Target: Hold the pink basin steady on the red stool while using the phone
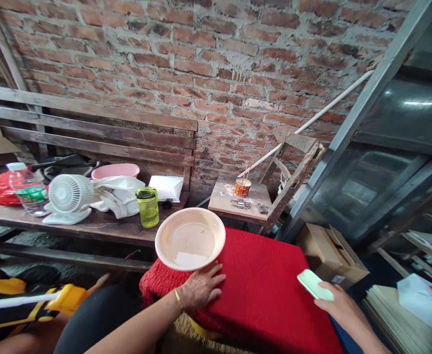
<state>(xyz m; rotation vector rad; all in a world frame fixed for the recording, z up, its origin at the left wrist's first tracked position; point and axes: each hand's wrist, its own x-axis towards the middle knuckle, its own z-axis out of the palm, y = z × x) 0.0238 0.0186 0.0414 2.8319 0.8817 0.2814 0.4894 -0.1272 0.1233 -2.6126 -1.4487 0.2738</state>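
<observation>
Head view, left hand: the left hand (pixel 204 287) lies spread and grips nothing, palm down on the red-covered table (pixel 267 290); perhaps it steadies the cloth. Whether its fingertips touch the basin cannot be told.
Right hand: the right hand (pixel 324 294) grasps a pale green block (pixel 314 284) by its near end, fingers and thumb closed around it, likely so that the far end stays free; it is held over the table's right edge.
Basin: the pale basin (pixel 190 238) stands upright at the table's far left corner, just beyond the left hand, probably put there for easy reach. Water inside cannot be made out for certain.
Slatted seat: along the wooden seat (pixel 108 234) stand a green bottle (pixel 148 209), a white fan (pixel 70 194) and a clear bottle (pixel 29 191), seemingly set aside to leave the cloth free.
Chair: a patterned tub (pixel 243 187) and padlocks (pixel 241 203) rest on the chair (pixel 219 204) behind, apparently used as a shelf.
</observation>
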